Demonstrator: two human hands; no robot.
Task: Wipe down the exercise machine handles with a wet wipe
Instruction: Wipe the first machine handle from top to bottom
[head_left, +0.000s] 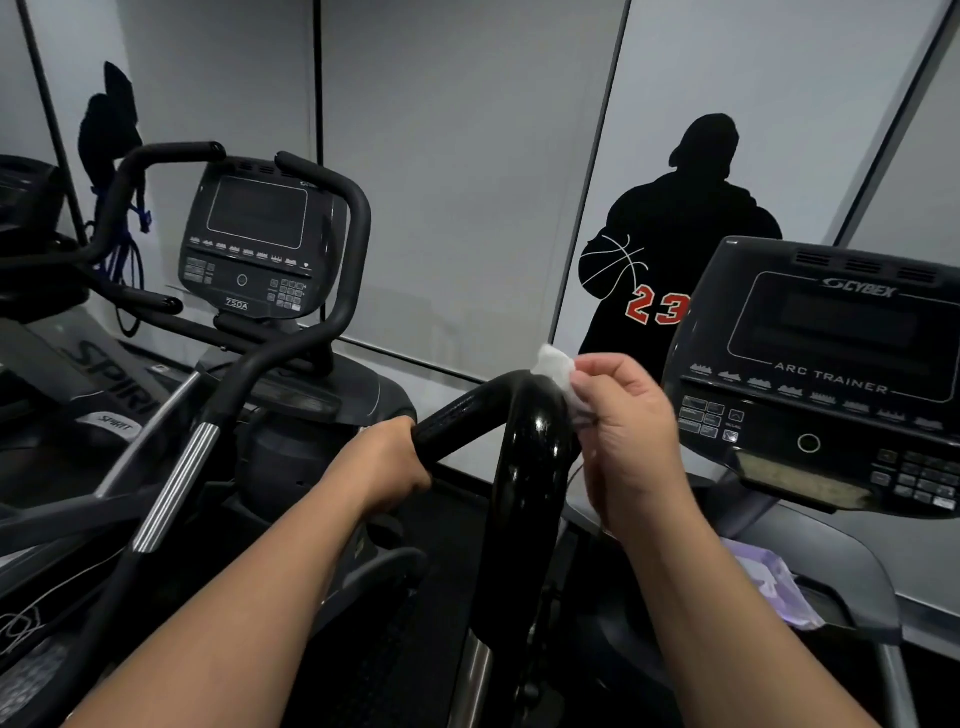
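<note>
A person's left hand (387, 462) grips one arm of the black handle (530, 452) to steady it while the right hand (631, 436) pinches a wet wipe (558, 371) against the bend. Wrapping the wipe right round the bar would likely clean it better. The fingertips behind the handle are hidden.

Grey wall panels (457, 156), basketball silhouette decal (680, 228), neighbouring console (254, 244).

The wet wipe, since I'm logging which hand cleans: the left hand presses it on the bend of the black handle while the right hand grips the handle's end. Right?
Not quite. The head view shows the right hand pressing the wet wipe on the black handle's bend, while the left hand grips its end.
</note>
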